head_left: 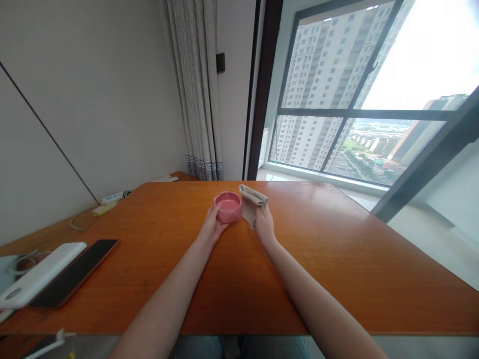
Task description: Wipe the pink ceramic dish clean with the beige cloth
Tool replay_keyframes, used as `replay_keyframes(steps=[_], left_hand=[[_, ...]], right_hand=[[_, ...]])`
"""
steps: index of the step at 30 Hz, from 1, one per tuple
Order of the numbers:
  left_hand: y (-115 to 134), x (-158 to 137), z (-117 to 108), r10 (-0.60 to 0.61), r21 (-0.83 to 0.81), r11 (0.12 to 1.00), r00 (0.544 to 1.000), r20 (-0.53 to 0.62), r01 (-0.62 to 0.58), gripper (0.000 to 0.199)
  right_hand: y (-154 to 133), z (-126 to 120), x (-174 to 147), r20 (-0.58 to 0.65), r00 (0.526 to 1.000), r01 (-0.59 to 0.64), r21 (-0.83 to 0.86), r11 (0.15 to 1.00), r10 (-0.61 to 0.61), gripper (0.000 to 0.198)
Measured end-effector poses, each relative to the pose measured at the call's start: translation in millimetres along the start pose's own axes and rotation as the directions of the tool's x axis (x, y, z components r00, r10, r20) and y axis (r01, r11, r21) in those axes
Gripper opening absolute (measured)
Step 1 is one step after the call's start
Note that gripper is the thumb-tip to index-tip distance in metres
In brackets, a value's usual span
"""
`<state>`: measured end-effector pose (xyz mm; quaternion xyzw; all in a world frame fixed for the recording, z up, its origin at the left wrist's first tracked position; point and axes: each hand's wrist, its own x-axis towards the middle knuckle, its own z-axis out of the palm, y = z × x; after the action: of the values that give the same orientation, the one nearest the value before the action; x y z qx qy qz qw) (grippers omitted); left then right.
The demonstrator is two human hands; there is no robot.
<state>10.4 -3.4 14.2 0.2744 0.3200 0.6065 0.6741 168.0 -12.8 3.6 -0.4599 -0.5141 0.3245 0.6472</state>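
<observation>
A small pink bowl with a wavy rim is gripped at its left side by my left hand, the thumb over the rim and the fingers underneath. The bowl's inside faces up toward me and looks bare. My right hand is closed on a folded beige cloth, whose loose end hangs down. The cloth is right beside the bowl's right side; whether the two touch I cannot tell. Both hands are over the middle of the wooden table.
The brown wooden table spreads out below. On its left lie a dark phone and a white power bank. Behind these, a power strip rests by the wall. A grey curtain and a large window are at the back.
</observation>
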Motion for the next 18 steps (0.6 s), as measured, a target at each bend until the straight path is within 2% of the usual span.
replay_keyframes(steps=[2,4,7,10,14,18], left_hand=[[-1,-3,1,-0.069,0.018,0.998,0.997,0.047,0.068,0.048],[-4,-7,3,-0.130,0.035,0.991,0.984,0.123,0.126,0.047],[-9,-13,7,-0.156,0.038,0.988,0.964,0.216,0.152,0.046],[-12,-14,9,-0.083,-0.017,0.996,0.964,0.252,0.091,0.048],[-12,-10,11,0.084,-0.111,0.992,0.976,0.203,-0.063,0.059],[-19,-10,10,0.145,0.011,0.989,0.986,0.085,-0.147,0.079]], right_hand=[[1,-8,9,-0.099,0.989,-0.109,0.030,0.994,0.112,0.048],[1,-9,11,-0.134,0.977,-0.160,0.057,0.986,0.166,0.048],[2,-1,5,-0.096,0.989,-0.099,0.109,0.989,0.109,0.045],[0,12,-6,-0.058,0.994,-0.088,0.122,0.989,0.096,0.043],[-4,33,-30,-0.034,0.997,-0.070,0.109,0.992,0.074,0.048],[-2,45,-43,-0.048,0.988,-0.142,0.136,0.981,0.150,0.059]])
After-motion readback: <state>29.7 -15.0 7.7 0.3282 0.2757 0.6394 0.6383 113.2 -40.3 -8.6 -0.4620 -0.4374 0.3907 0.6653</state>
